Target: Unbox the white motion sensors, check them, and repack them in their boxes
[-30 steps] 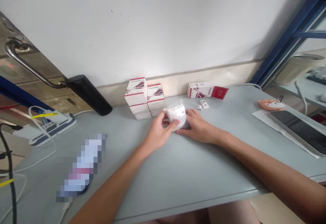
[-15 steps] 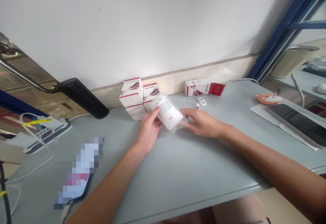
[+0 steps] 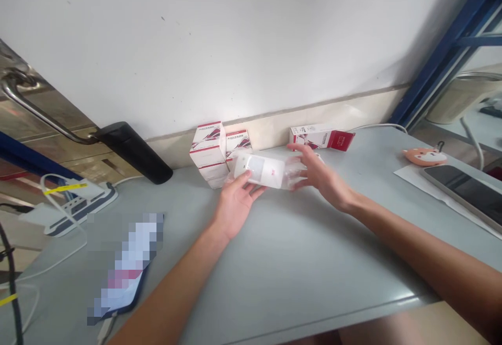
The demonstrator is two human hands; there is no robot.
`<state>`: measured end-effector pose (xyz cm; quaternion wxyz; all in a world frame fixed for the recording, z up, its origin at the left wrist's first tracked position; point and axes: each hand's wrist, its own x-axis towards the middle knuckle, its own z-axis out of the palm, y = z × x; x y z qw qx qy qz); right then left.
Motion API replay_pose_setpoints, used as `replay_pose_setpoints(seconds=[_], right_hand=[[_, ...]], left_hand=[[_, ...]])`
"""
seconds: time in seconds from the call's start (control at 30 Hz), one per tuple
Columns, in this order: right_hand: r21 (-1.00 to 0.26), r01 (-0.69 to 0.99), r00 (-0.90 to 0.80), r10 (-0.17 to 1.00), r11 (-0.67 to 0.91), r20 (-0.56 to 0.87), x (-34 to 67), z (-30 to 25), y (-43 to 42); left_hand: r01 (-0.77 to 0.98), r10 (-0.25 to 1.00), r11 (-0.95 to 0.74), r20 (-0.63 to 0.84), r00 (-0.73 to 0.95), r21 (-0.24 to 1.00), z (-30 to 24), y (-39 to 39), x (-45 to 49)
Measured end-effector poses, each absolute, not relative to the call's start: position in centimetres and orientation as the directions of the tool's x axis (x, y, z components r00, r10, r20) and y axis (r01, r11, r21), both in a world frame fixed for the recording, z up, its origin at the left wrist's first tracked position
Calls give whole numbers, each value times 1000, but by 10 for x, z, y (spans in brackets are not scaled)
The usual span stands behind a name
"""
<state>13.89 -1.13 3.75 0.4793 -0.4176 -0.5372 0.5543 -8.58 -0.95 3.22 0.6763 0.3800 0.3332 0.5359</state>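
Note:
A white motion detector (image 3: 262, 170) with a greyish window and a small red mark lies almost level above the table, wrapped in a clear plastic bag (image 3: 291, 173). My left hand (image 3: 234, 202) is closed on its left end, thumb on top and fingers beneath. At the bag's loose right end, my right hand (image 3: 322, 177) has its fingers spread apart; whether a fingertip touches the film I cannot tell. Just behind the detector stand white and red boxes (image 3: 207, 149), partly stacked, and a smaller-looking box (image 3: 237, 144) that the detector partly covers.
An opened red and white box (image 3: 314, 138) lies by the wall. To the right are an orange animal-shaped pouch (image 3: 424, 156) and a phone (image 3: 466, 191) on paper. Leftward are a black cylinder (image 3: 135, 151), a power strip (image 3: 80, 206) and a charging phone (image 3: 127, 277) with blurred screen.
The detector has turned from a steep slant to nearly level in my left hand. My right hand has let go of the bag's end, and its fingers have opened. The view has shifted slightly.

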Motion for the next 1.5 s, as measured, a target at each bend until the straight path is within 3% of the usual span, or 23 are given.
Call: replay_pose_setpoints(seconds=[0.07,0.13,0.3,0.43,0.6,0.7,0.8,0.9,1.07,1.27,1.5], right_hand=[[-996,-63,-261,965,-55,-37,134,33,-13],[-995,-73,-282,959,-62,-39,129,28,-15],[-989,-148,-63,997,29,39,126,27,-14],[-951,-257,-29,985,-169,-168,132,33,-9],[-913,-295,-179,955,-283,-238,139,26,-3],[-977,-117,-153,975,-179,-161,139,20,-4],[-984,158,-113,991,82,64,137,20,-9],[-929,270,-119,966,254,229,135,23,-13],[-908,275,-140,947,317,288,135,22,-12],[-827,415,-251,921,380,297,134,20,-12],[-741,498,-326,889,450,321,136,23,-16]], left_hand=[[-462,976,121,-21,215,878,31,-9,-86],[-460,974,109,-2,226,881,30,-9,-85],[-284,975,-17,79,208,959,25,-16,-79],[-94,959,-189,205,198,977,18,-21,-74],[283,864,-500,495,96,818,12,-16,-80],[474,798,-573,586,137,669,12,-13,-86],[481,835,-521,537,117,705,13,-12,-88],[397,906,-403,420,47,825,15,-15,-85],[296,958,-262,285,-37,919,20,-17,-81],[207,971,-170,200,-132,963,22,-10,-84],[82,995,64,-70,68,995,24,-8,-90]])
